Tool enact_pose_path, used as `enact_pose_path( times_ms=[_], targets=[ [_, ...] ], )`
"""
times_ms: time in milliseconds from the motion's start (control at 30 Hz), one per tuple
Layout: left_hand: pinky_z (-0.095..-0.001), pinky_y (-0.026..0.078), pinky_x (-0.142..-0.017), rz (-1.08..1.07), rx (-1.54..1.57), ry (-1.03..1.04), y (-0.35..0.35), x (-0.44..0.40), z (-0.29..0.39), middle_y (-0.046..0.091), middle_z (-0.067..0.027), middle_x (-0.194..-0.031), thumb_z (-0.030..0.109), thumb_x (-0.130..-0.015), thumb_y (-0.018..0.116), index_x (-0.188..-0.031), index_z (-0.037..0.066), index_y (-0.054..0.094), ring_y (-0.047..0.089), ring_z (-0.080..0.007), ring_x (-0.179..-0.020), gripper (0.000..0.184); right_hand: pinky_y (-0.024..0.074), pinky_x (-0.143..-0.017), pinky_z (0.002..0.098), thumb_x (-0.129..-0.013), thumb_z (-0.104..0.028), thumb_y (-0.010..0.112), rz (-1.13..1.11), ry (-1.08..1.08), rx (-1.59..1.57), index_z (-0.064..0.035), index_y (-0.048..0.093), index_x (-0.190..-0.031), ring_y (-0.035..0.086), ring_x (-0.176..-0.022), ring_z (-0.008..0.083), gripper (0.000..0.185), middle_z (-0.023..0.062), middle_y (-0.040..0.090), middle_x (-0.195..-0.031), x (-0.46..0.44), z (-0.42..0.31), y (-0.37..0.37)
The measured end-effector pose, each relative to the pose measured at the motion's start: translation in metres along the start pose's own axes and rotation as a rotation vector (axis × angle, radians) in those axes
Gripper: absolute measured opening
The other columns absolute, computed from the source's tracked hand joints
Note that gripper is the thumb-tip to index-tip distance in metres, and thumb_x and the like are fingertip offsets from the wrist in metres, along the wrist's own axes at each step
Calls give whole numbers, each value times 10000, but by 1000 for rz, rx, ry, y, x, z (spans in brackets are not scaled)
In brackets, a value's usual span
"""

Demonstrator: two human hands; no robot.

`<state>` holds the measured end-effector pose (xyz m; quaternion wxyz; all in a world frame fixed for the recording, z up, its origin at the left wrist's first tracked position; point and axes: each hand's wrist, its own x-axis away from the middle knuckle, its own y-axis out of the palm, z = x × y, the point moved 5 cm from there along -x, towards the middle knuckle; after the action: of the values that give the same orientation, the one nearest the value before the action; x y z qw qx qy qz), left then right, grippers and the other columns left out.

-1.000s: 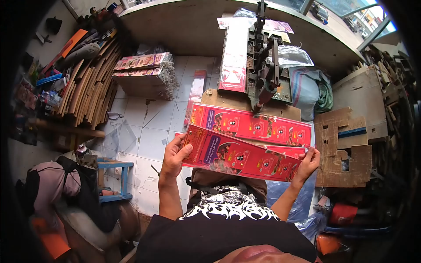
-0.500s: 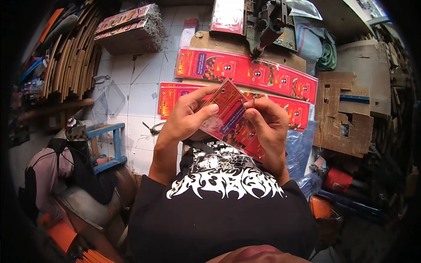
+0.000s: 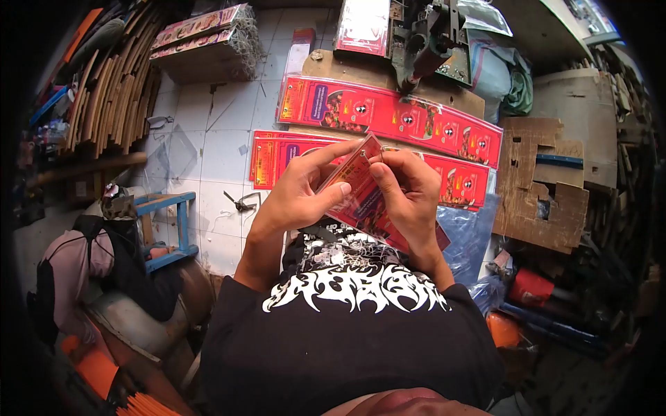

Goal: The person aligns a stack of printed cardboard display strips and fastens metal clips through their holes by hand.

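Close to my chest, a red printed strip [image 3: 357,187] with a clear glossy surface hangs at a slant between my hands. My left hand [image 3: 302,187] grips its left edge, thumb on top. My right hand [image 3: 409,191] pinches at the upper corner, by a small hole, with thumb and forefinger together; a tiny thin item may be between them, too small to make out. Beyond my hands lies a long red printed strip [image 3: 388,114] on brown cardboard [image 3: 326,66]. Nearer, a stack of similar red strips [image 3: 267,163] is partly covered by my hands.
A dark metal press [image 3: 430,52] stands at the back. Left are a box-like stack [image 3: 201,59], cardboard sheets [image 3: 114,90] and a blue stool frame [image 3: 184,222]. Cut cardboard [image 3: 531,187] and clear blue plastic [image 3: 468,232] lie right. A person's hand shows near the stool.
Since one second ago, my hands have come together, and my right hand has gone from the strip's far end to its upper left corner. The view has tilted down. Lately the strip has turned slightly.
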<state>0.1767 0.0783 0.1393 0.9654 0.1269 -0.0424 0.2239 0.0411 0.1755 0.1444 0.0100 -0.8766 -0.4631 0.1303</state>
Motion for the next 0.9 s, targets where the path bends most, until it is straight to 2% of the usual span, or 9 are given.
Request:
enact_pose_path(
  times_ms=[33, 67, 133, 233, 267, 500, 700, 833, 900],
  targets=[
    [-288, 484, -888, -16, 18, 81, 0, 0, 1, 597, -132, -1188, -34, -835, 540, -1405, -31, 384, 597, -155, -1039, 591, 441, -557, 238, -852, -42, 685, 0, 7, 0, 20, 654, -882, 570, -623, 94, 76, 75, 638, -746, 0, 1, 0],
    [-288, 484, -888, -16, 20, 76, 0, 0, 1, 597, -132, -1188, -34, -835, 540, -1405, -31, 384, 597, -155, -1039, 591, 436, -551, 237, -853, -42, 684, 6, -12, 5, 20, 651, -882, 564, -618, 91, 75, 71, 632, -739, 0, 2, 0],
    [-342, 408, -1021, -66, 115, 13, 0, 0, -1, 514, -175, -1310, 40, -731, 561, -1417, -88, 322, 525, -203, -1192, 738, 424, -541, 235, -856, -41, 681, 15, -47, 12, 19, 646, -882, 550, -607, 85, 74, 63, 621, -726, 0, 3, 1],
    [-353, 377, -1058, -76, 124, -17, -3, 4, -6, 491, -188, -1334, 34, -702, 549, -1412, -113, 306, 504, -222, -1230, 765, 429, -543, 222, -876, -48, 668, -14, 36, -113, 26, 637, -894, 548, -615, 64, 82, 47, 619, -729, 4, 4, 5],
    [-313, 416, -1002, -67, 121, 12, -5, 6, -9, 537, -148, -1278, -3, -731, 488, -1417, -71, 341, 539, -181, -1168, 706, 435, -549, 211, -891, -55, 657, -13, 18, -122, 31, 630, -898, 549, -626, 50, 91, 37, 620, -736, 6, 3, 6],
    [-323, 378, -1043, -73, 103, 34, -11, 14, -11, 517, -159, -1304, 13, -732, 507, -1400, -115, 334, 512, -189, -1207, 701, 448, -564, 207, -893, -60, 656, -57, 97, -220, 29, 629, -900, 577, -645, 56, 93, 41, 629, -748, 14, 8, 10],
    [-342, 378, -1054, -93, 223, -4, -19, 20, -26, 518, -173, -1303, 28, -719, 548, -1383, -130, 348, 523, -215, -1206, 711, 450, -549, 212, -894, -58, 652, -87, 148, -215, 37, 626, -903, 582, -628, 56, 99, 36, 625, -727, 18, 16, 12],
    [-364, 406, -1036, -2, 290, -25, -30, 21, -44, 537, -197, -1280, 44, -689, 598, -1354, -144, 382, 560, -247, -1167, 724, 444, -528, 217, -894, -59, 652, -98, 197, -246, 34, 630, -903, 574, -606, 56, 96, 33, 622, -718, 24, 10, 8],
    [-380, 420, -1030, 90, 430, -17, -38, 23, -45, 533, -221, -1286, 45, -661, 590, -1348, -152, 382, 567, -265, -1164, 744, 439, -515, 217, -898, -62, 647, -158, 131, -219, 29, 636, -904, 572, -594, 59, 92, 40, 631, -729, 25, 3, 7]
  ],
)
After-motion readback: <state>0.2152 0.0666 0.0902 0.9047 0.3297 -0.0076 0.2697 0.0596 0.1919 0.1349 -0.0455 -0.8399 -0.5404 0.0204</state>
